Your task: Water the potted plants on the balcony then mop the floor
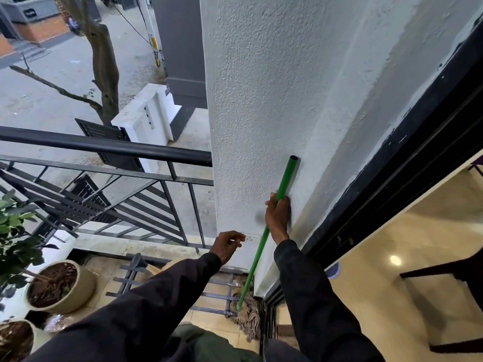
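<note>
A mop with a green handle [286,178] stands against the white textured wall, its string head [248,316] on the tiled balcony floor by the door frame. My right hand [277,218] grips the handle a little below its top end. My left hand [228,245] hovers left of the handle with fingers loosely curled and holds nothing. A potted plant in a beige pot [61,286] stands at the left, and a second pot [18,340] shows at the bottom left corner.
A black metal railing [109,148] runs along the balcony's far side. A metal grate [172,286] lies on the floor near the mop head. A black sliding-door frame [392,184] at the right opens onto a glossy indoor floor with a dark chair [454,273].
</note>
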